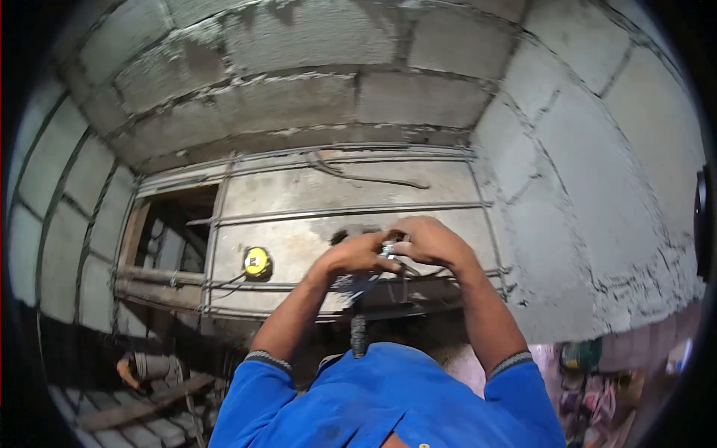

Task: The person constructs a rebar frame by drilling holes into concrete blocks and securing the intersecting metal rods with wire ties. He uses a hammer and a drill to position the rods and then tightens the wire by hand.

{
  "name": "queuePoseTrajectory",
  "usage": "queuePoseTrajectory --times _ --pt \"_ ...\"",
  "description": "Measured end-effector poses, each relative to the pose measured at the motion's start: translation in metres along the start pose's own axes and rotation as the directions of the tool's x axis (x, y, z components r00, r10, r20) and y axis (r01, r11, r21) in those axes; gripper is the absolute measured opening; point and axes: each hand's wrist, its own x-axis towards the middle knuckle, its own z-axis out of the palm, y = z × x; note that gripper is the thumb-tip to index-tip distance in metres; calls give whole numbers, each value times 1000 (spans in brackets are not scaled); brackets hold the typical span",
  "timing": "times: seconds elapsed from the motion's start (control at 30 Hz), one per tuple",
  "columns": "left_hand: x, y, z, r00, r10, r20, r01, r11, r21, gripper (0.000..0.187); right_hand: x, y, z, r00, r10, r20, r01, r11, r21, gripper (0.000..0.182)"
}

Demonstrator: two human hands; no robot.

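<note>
My left hand [351, 254] and my right hand [423, 240] are close together in front of my blue shirt, above the pale board. Their fingers are curled around a small bundle of shiny thin wire [388, 250] between them. Loose wire ends hang below the fingers. Under the hands a dark tool with a ribbed grip [359, 334] points toward my shirt; its upper part is blurred. A yellow tape measure [257, 263] lies on the board [291, 246] left of my left hand.
Metal rods [299, 215] cross the board in a grid, with a bent rod [373, 179] near the back. A framed opening [175, 231] is at the left. Block walls [299, 104] surround the board. Below left are planks [146, 403] and part of another person's hand [128, 373].
</note>
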Motion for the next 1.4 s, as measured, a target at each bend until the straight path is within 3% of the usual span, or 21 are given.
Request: queuePoseTrajectory --times 0.07,0.13,0.17,0.27,0.33,0.4,0.47,0.53,0.6,0.7,0.77,0.87,0.93,0.97,1.0,1.03,1.13,1.2,1.27,1.33,1.4 --pt "6 -29 7 992 74 -104 -81 994 -70 72 -3 -4 3 994 72 -83 -64 994 92 37" --pt "-15 -3 -4 995 -29 -98 5 973 -233 69 -6 5 12 984 171 -57 -153 961 232 37" --pt "-12 -20 6 977 56 -205 -122 937 -328 66 -9 5 14 976 218 6 -213 944 253 35" --pt "-6 -36 22 913 -55 -404 -195 811 -551 52 -18 11 36 970 242 35 -243 938 245 31" --pt "1 -47 32 813 -102 -573 -133 926 -354 48 -19 3 57 974 225 -5 -218 950 223 30" --pt "-10 -34 40 700 -111 -705 -27 983 -182 53 -24 -10 72 879 458 133 -333 390 858 32" --pt "-10 -31 50 653 -121 -748 -27 983 -183 57 -19 -31 97 875 476 88 -243 275 930 33" --pt "-9 -27 57 632 -121 -765 -57 978 -201 60 -14 -49 107 775 626 89 -96 -22 995 30" --pt "-10 -29 55 621 -110 -776 -96 972 -214 62 -10 -55 112 755 654 48 -83 23 996 27" --pt "-16 -34 31 732 -36 -680 -198 944 -263 61 -10 -64 107 765 632 127 9 -208 978 26" --pt "-32 -36 15 889 185 -419 -437 617 -654 53 -15 -66 103 822 553 138 73 -342 937 26" --pt "-37 -46 9 920 151 -361 -361 684 -634 43 -29 -56 106 885 379 270 -74 -459 885 25" --pt "-37 -45 13 894 152 -422 -382 750 -540 41 -36 -54 107 890 309 336 -177 -446 878 26" --pt "-41 -38 14 907 112 -406 -287 871 -400 43 -37 -53 111 855 448 262 -289 -9 957 33" --pt "-43 -34 15 915 71 -397 -179 954 -242 45 -37 -50 116 834 535 131 -396 416 819 40" --pt "-37 -41 23 878 107 -467 -167 982 -90 49 -43 -28 116 924 378 60 -337 730 595 48" --pt "-33 -39 33 864 -9 -504 -87 982 -167 49 -50 -35 119 827 562 11 -311 442 841 49" --pt "-28 -41 38 819 -31 -573 -70 986 -153 45 -50 -40 120 786 618 -13 -285 380 880 38" --pt "-25 -44 39 791 -10 -612 -82 989 -123 43 -52 -33 132 854 197 -481 -29 942 333 25" --pt "-22 -45 40 829 -18 -559 -128 967 -220 41 -52 -31 129 858 94 -505 -2 984 180 20" --pt "-20 -44 40 861 -18 -509 -166 935 -313 40 -49 -28 121 898 292 -329 -154 909 387 23"
